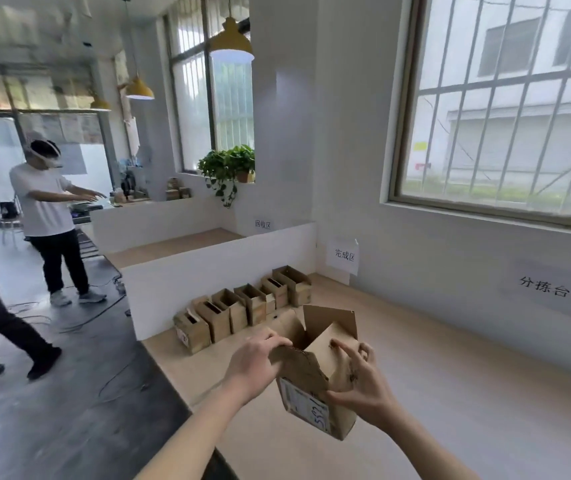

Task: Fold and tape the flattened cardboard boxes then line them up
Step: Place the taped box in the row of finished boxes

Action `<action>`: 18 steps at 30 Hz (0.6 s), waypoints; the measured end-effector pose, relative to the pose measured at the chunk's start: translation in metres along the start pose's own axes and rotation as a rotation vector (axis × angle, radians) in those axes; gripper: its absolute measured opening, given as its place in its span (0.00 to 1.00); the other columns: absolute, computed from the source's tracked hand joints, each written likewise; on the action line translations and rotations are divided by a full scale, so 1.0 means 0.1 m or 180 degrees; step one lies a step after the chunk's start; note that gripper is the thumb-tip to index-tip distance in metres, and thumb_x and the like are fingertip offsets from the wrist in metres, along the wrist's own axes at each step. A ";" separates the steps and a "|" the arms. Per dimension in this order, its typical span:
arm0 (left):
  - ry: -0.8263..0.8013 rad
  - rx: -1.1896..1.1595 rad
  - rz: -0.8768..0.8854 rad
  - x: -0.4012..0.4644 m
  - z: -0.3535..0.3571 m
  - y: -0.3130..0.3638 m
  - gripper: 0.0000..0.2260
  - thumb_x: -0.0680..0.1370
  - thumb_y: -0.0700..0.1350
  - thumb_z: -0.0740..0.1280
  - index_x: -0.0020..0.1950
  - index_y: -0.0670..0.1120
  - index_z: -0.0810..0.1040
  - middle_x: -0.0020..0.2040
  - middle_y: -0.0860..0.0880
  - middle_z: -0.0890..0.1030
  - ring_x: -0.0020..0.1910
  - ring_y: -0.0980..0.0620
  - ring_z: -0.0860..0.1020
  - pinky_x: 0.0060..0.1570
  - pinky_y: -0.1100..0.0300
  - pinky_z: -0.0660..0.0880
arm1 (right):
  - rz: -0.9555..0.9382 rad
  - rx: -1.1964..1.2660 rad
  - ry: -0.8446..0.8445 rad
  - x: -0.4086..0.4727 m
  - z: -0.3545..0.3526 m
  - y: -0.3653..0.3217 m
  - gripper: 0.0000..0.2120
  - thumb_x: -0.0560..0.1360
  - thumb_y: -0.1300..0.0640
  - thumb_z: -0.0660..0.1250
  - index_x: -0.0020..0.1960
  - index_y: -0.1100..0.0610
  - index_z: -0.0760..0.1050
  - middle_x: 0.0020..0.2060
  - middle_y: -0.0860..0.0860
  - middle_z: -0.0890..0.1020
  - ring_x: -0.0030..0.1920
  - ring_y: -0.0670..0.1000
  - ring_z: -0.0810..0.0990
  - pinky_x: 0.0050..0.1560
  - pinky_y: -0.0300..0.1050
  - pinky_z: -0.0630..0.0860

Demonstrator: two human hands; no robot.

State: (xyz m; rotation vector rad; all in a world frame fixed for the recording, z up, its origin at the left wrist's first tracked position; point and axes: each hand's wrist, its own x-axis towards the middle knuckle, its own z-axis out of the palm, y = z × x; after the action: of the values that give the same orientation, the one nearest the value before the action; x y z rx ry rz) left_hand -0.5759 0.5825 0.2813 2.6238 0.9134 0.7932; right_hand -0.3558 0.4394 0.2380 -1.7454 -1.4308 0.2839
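Observation:
I hold a small brown cardboard box [315,386] above the wooden table [450,393], its top flaps standing open and a white label with blue writing on its front. My left hand [256,365] grips the torn near flap at the box's left edge. My right hand [360,382] holds the box's right side, thumb below and fingers curled on the right wall. Several folded boxes [242,306] stand in a line along the white partition at the table's far left.
A white partition [214,271] bounds the table's far side, a white wall with paper signs [344,254] its right. Two people [48,209] stand on the dark floor [52,393] to the left, where cables lie. A potted plant [228,168] sits on a ledge.

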 end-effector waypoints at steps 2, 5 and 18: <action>-0.0017 0.0138 -0.0072 -0.02 -0.10 -0.28 0.18 0.77 0.51 0.70 0.66 0.61 0.75 0.59 0.63 0.75 0.60 0.57 0.75 0.54 0.60 0.78 | -0.0047 0.0034 -0.0033 0.15 0.26 -0.10 0.46 0.56 0.36 0.79 0.71 0.33 0.66 0.65 0.44 0.59 0.64 0.51 0.71 0.66 0.45 0.73; -0.0089 0.0327 -0.0193 -0.03 -0.24 -0.61 0.24 0.79 0.52 0.69 0.74 0.59 0.68 0.72 0.60 0.70 0.71 0.56 0.67 0.68 0.58 0.69 | -0.0093 0.0023 -0.0071 0.40 0.62 -0.20 0.43 0.58 0.38 0.79 0.69 0.31 0.66 0.63 0.45 0.60 0.63 0.51 0.71 0.64 0.41 0.73; -0.0596 0.0550 -0.0915 0.96 -0.07 -2.39 0.31 0.80 0.62 0.64 0.80 0.57 0.59 0.80 0.57 0.60 0.79 0.53 0.58 0.77 0.54 0.55 | 0.0181 0.0086 0.0029 2.12 1.73 0.31 0.45 0.57 0.35 0.80 0.72 0.37 0.67 0.68 0.41 0.55 0.69 0.52 0.63 0.72 0.50 0.68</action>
State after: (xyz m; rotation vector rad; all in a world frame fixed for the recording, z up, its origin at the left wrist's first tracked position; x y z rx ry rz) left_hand -0.6358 0.8286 0.2317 2.5674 1.3141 0.4062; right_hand -0.3756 0.7075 0.1763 -1.7652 -1.3663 0.3239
